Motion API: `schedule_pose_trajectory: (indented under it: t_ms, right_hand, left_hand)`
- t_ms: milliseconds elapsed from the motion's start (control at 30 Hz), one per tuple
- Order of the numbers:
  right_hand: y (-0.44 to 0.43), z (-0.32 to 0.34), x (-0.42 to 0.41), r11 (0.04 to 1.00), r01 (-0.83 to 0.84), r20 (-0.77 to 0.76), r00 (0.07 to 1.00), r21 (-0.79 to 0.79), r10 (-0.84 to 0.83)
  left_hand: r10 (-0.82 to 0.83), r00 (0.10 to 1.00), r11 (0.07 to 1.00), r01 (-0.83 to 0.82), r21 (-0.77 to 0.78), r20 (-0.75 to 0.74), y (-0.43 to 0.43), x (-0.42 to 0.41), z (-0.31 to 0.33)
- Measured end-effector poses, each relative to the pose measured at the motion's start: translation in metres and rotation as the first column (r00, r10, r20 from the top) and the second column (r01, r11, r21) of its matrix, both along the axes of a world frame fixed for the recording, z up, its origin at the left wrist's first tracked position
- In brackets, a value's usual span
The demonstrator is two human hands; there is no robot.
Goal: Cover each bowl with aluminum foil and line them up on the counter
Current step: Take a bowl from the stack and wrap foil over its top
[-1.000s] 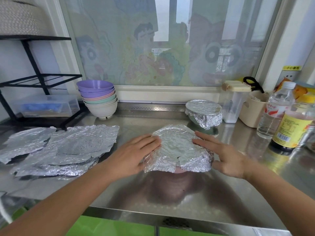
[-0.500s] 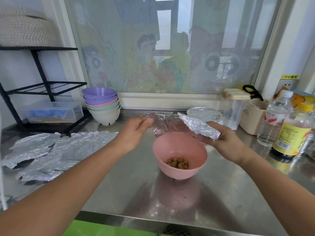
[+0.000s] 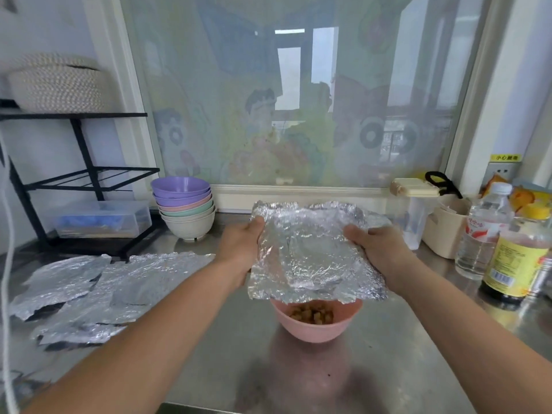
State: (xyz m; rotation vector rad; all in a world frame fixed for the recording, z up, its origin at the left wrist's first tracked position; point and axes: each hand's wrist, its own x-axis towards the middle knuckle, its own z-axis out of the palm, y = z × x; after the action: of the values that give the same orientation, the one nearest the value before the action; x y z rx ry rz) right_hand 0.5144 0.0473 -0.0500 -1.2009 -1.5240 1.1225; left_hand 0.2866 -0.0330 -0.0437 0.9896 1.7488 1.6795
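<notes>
Foil point(image 3: 313, 258) is off the bowl point(image 3: 315, 322) now; 1 s ago it sat crimped over the rim, 0.5 s ago it was half peeled toward the back. Now it's one opened sheet held in the air above the bowl, hiding the bowl's far half. The foil-covered bowl seen earlier at 1 o'clock is hidden behind the sheet.

Foil: crinkled, shiny, roughly rectangular, edges ragged and curled, with a round crease left in the middle. Bowl: pink, matte, round, on the steel tabletop point(image 3: 388, 369) at centre, brown chunks inside, open at its near side. Tabletop is brushed metal and reflects the bowl.

Left hand point(image 3: 239, 249) grips the sheet's left edge, thumb on top, fingers underneath and out of view, so pinching foil. Right hand point(image 3: 376, 249) does the same on the right edge, thumb over the top, fingers curled under. Both forearms reach in from 7 and 5 o'clock, wrists about level, sheet tilted with its near edge lower.

Spare foil sheets point(image 3: 98, 294) lie flat and overlapping at 9 o'clock, well apart from the bowl. Bowl stack point(image 3: 185, 207) at 11 o'clock: purple on top, then pink, green, cream. Bottles point(image 3: 504, 243) at 3 o'clock.
</notes>
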Motion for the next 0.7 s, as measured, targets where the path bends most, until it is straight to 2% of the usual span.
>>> schedule_pose_trajectory:
  t_ms: [100, 200, 233, 300, 433, 467, 533, 567, 600, 700]
  right_hand:
    - [-0.003, -0.014, 0.007, 0.996, 0.084, 0.254, 0.964, -0.012, -0.078]
    - [-0.006, -0.027, 0.013, 0.995, 0.087, 0.598, 0.796, 0.046, -0.097]
    - [-0.006, -0.03, 0.015, 0.995, 0.086, 0.653, 0.751, 0.054, -0.1]
    - [-0.005, -0.035, 0.015, 0.996, 0.066, 0.659, 0.747, 0.061, -0.09]
    - [-0.006, -0.03, 0.014, 0.994, 0.021, 0.526, 0.847, 0.11, -0.076]
    - [-0.005, -0.029, 0.014, 0.992, 0.014, 0.437, 0.897, 0.122, -0.066]
    - [-0.004, -0.022, 0.015, 0.993, -0.017, 0.215, 0.977, 0.117, -0.009]
    - [-0.005, -0.016, 0.017, 0.991, -0.039, 0.123, 0.992, 0.13, 0.023]
    - [-0.005, -0.012, 0.018, 0.985, -0.063, 0.048, 0.997, 0.158, 0.056]
    - [-0.007, 0.007, 0.021, 0.951, -0.156, -0.137, 0.971, 0.267, 0.197]
  left_hand:
    - [0.012, 0.966, 0.993, -0.043, -0.114, -0.258, -0.002, 0.005, -0.025]
    - [-0.025, 0.859, 0.966, -0.111, -0.233, -0.512, -0.002, 0.01, -0.042]
    - [-0.027, 0.837, 0.959, -0.133, -0.251, -0.547, -0.003, 0.012, -0.045]
    - [-0.019, 0.827, 0.95, -0.16, -0.268, -0.562, -0.004, 0.013, -0.05]
    - [0.037, 0.865, 0.98, -0.129, -0.151, -0.5, -0.005, 0.014, -0.043]
    - [0.025, 0.905, 0.993, -0.073, -0.098, -0.424, -0.005, 0.013, -0.039]
    - [-0.063, 0.981, 0.997, 0.069, 0.026, -0.181, -0.008, 0.009, -0.028]
    - [-0.135, 0.989, 0.984, 0.141, 0.106, -0.064, -0.01, 0.006, -0.021]
    - [-0.197, 0.98, 0.964, 0.196, 0.179, -0.012, -0.011, 0.003, -0.014]
    - [-0.225, 0.966, 0.904, 0.257, 0.343, -0.129, -0.014, -0.007, 0.012]
